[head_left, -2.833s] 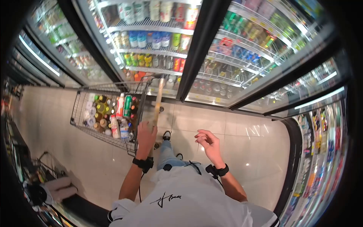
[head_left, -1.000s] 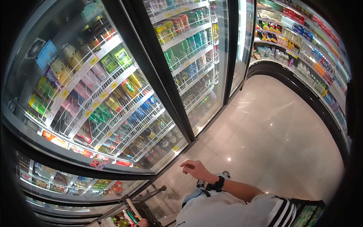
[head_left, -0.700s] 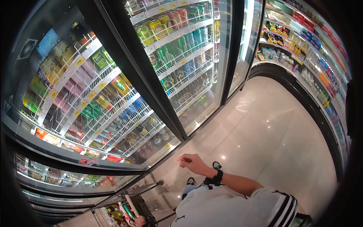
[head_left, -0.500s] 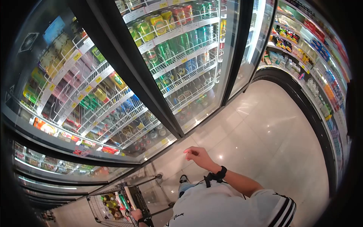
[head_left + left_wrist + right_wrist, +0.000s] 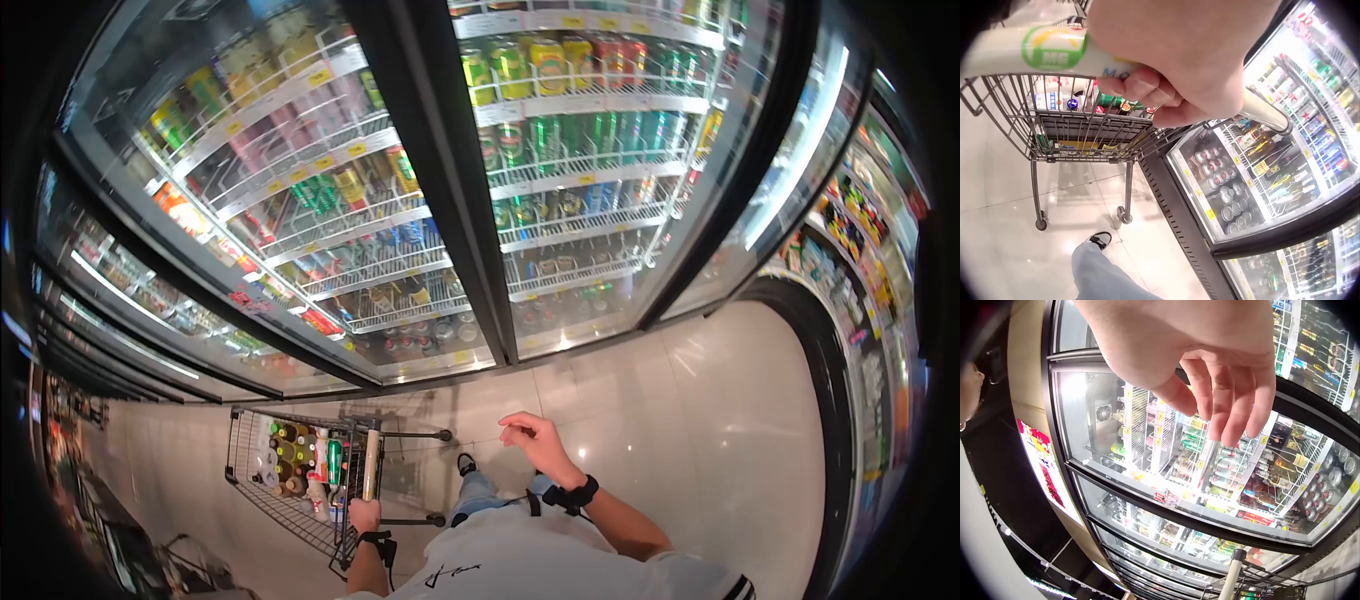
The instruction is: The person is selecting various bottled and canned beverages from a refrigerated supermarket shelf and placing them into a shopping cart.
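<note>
My left hand (image 5: pixel 365 514) grips the pale handle (image 5: pixel 371 465) of a wire shopping cart (image 5: pixel 290 520); the left wrist view shows the fingers (image 5: pixel 1141 87) curled round the handle (image 5: pixel 1054 50). Several bottles (image 5: pixel 285 455) stand in the cart, with a green can or bottle (image 5: pixel 334 462) and a white and red bottle (image 5: pixel 318 492) near the handle end. My right hand (image 5: pixel 535 440) hangs in the air right of the cart, touching nothing. In the right wrist view, this hand's fingers (image 5: pixel 1225 394) are loosely bent with nothing in them.
Glass-door coolers with shelves of cans (image 5: pixel 550 70) and bottles run along the front, their dark frame (image 5: pixel 440 180) between doors. At the right, a curved open shelf unit (image 5: pixel 825 380) borders the tiled floor (image 5: pixel 700 430). Another cart or rack (image 5: pixel 190 565) is at lower left.
The head view has swung back left, bringing the cart and my left hand fully into sight. My left hand stays on the handle; my right hand remains raised and holds nothing.
</note>
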Demonstrator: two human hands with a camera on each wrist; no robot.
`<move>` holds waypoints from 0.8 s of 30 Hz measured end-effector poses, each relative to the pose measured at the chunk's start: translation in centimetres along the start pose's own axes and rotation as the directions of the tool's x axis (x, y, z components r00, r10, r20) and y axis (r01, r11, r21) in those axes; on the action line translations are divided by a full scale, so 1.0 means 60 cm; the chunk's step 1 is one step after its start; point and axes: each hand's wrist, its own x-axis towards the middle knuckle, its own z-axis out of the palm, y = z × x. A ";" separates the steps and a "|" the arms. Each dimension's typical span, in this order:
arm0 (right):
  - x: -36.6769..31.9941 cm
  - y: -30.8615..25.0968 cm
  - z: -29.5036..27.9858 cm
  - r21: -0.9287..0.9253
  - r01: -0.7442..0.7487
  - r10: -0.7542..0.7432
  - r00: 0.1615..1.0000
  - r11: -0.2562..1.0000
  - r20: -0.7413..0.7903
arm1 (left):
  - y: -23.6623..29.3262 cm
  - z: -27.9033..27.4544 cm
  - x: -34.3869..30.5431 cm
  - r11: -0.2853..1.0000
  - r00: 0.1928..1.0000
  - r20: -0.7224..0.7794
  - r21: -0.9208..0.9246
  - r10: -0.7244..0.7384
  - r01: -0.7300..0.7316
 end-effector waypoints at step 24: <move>0.126 -0.014 0.026 -0.237 0.082 -0.055 0.992 0.968 0.116 | 0.037 0.082 -0.037 0.942 0.836 0.548 -0.263 -0.030 0.206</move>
